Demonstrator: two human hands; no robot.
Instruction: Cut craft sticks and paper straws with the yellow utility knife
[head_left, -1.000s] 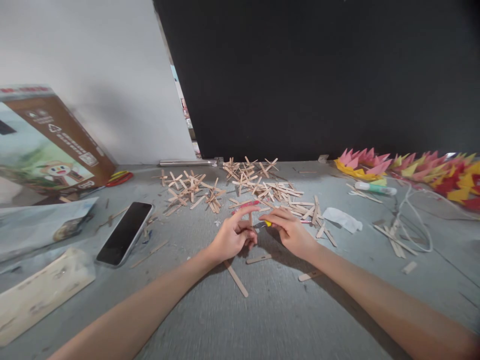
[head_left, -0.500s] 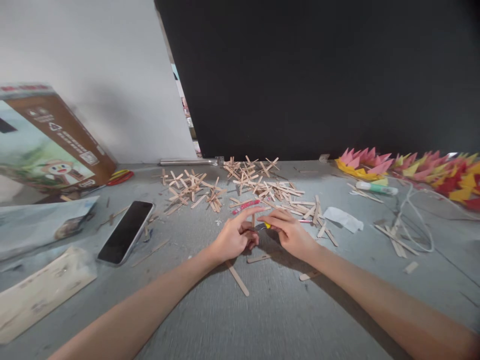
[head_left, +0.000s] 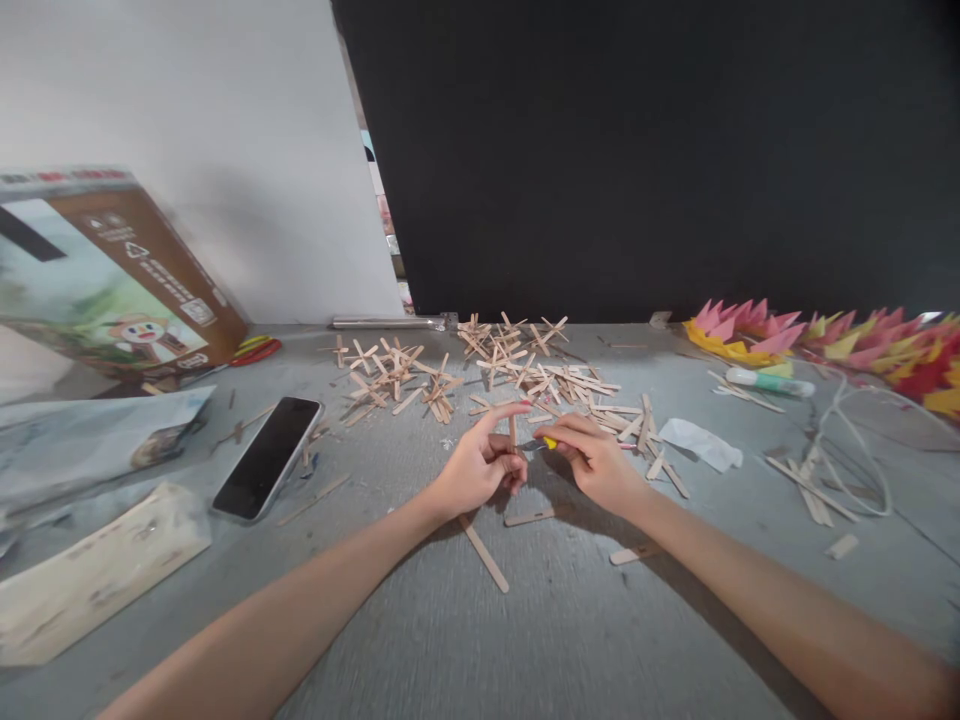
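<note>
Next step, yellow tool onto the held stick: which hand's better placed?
Right, most likely. The right hand already grips the yellow tool, its tip directed toward the upright stick. The left hand looks occupied holding that stick.

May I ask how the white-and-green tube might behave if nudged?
The tube would probably roll, since it looks round and lies on its side. It is likely stiff, showing no sag. Wooden sticks just in front might check it.
</note>
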